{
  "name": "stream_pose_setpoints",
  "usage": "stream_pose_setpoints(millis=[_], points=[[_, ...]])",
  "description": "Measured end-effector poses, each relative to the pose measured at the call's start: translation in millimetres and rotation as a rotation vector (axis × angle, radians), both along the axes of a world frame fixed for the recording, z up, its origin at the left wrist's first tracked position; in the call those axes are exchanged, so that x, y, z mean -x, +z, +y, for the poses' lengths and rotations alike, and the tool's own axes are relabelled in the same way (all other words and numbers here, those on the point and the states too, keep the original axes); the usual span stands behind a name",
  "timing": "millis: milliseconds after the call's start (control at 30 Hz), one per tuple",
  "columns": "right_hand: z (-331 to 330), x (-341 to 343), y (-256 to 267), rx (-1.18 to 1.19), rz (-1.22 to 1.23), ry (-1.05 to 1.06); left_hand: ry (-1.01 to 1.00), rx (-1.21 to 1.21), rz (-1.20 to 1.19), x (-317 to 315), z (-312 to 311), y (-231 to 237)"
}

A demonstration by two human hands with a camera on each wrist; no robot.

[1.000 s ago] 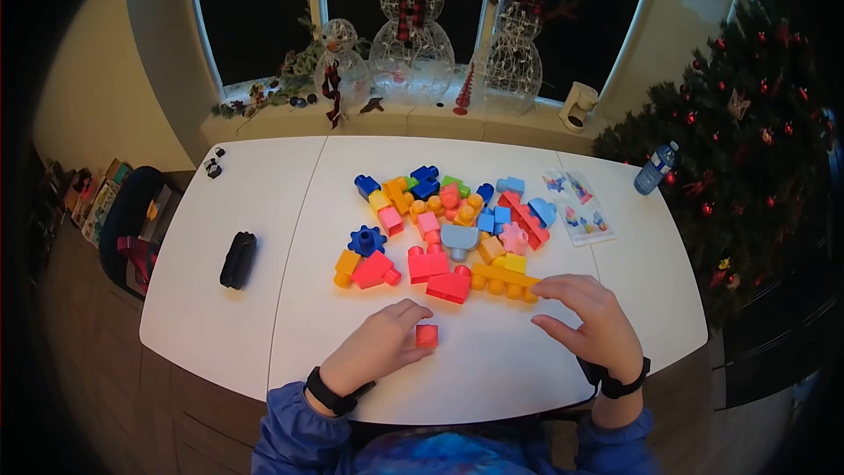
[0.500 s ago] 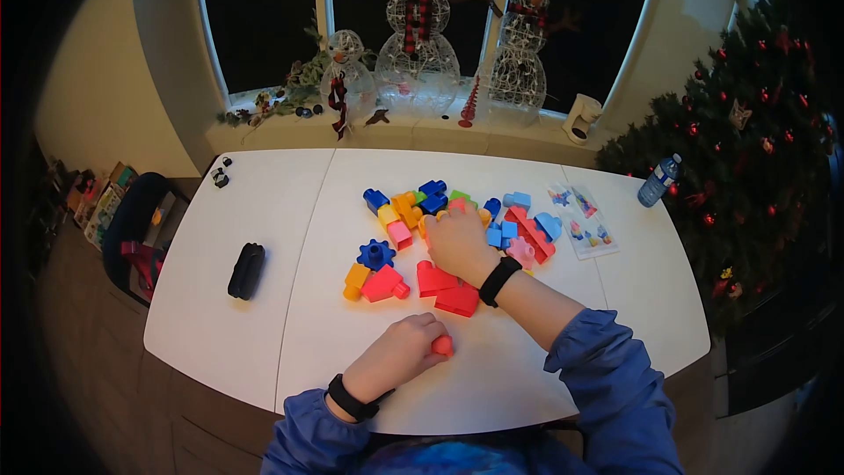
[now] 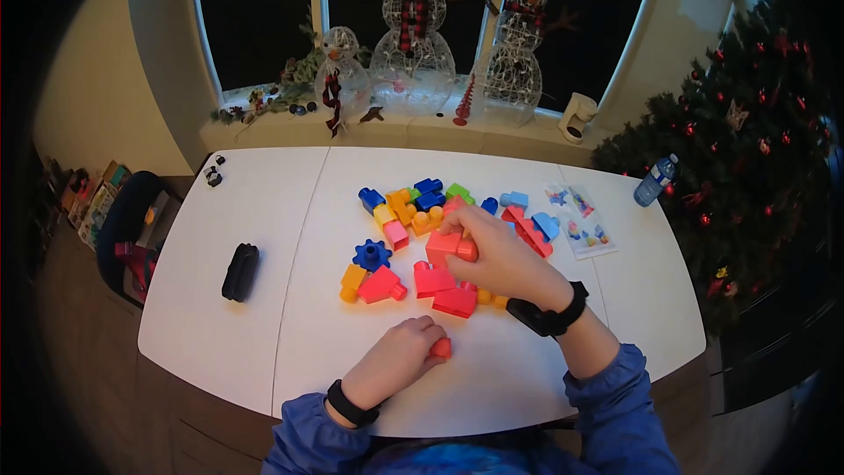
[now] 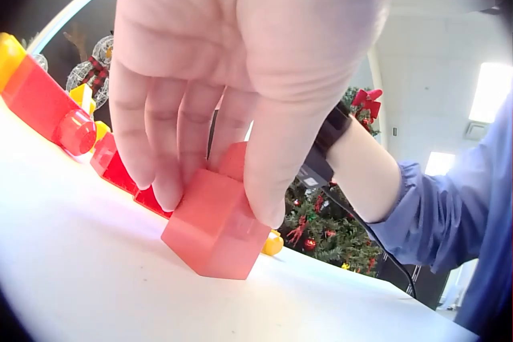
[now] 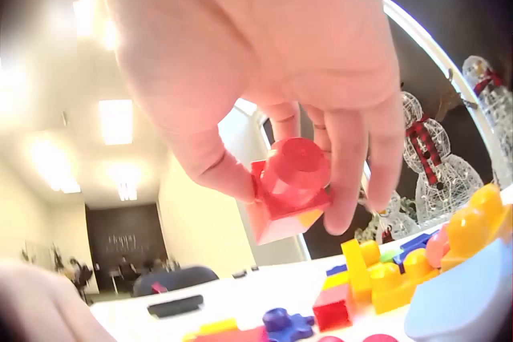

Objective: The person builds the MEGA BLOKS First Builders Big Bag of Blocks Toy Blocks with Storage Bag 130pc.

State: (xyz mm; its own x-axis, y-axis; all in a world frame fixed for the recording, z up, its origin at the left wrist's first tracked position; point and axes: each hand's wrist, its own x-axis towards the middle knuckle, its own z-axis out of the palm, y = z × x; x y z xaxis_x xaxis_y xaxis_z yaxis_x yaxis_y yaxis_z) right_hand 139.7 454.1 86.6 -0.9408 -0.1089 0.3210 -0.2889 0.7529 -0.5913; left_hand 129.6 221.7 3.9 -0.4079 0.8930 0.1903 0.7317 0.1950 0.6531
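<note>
My left hand (image 3: 391, 356) pinches a small red toy building block (image 4: 212, 230) between thumb and fingers, low over the white table near its front. In the head view only one end of that block shows past the fingertips. My right hand (image 3: 510, 259) holds another red building block (image 5: 288, 186) by its sides, above the heap; its round stud faces the right wrist camera. Just below lie two red blocks, one of them a slanted block (image 3: 455, 302). A blue gear-shaped piece (image 3: 372, 255) sits to the left, beside a red block (image 3: 381, 284) and an orange block (image 3: 352, 282).
Farther back are yellow, blue and green blocks (image 3: 459, 193). A picture sheet (image 3: 580, 222) lies right of the heap, with a water bottle (image 3: 656, 180) at the table's right edge. A black case (image 3: 240, 272) rests on the left part of the white table (image 3: 202, 347).
My right hand moved from the right side into the heap, then lifted a red block toward me. My left fingers have closed around the small red block, which is turned from before.
</note>
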Motion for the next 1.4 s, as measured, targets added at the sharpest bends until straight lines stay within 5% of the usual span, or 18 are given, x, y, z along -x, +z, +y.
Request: stream_pose_setpoints(millis=[267, 867, 1067, 1167, 1400], points=[[5, -94, -20, 0.012, -0.335, 0.029, 0.036, -0.020, -0.011, 6, 5, -3], [-14, -88, -74, -0.142, -0.295, 0.095, -0.042, -0.030, -0.024, 13, 9, 3], [7, -97, -23, -0.075, -0.290, -0.046, 0.173, -0.083, 0.288, 71, 0, 42], [13, -100, -14, -0.081, -0.240, -0.002, 0.382, 0.140, 0.336, 115, 26, 34], [11, -104, -25, -0.030, -0.225, 0.065, 0.724, 0.295, 0.217, 160, 89, -6]])
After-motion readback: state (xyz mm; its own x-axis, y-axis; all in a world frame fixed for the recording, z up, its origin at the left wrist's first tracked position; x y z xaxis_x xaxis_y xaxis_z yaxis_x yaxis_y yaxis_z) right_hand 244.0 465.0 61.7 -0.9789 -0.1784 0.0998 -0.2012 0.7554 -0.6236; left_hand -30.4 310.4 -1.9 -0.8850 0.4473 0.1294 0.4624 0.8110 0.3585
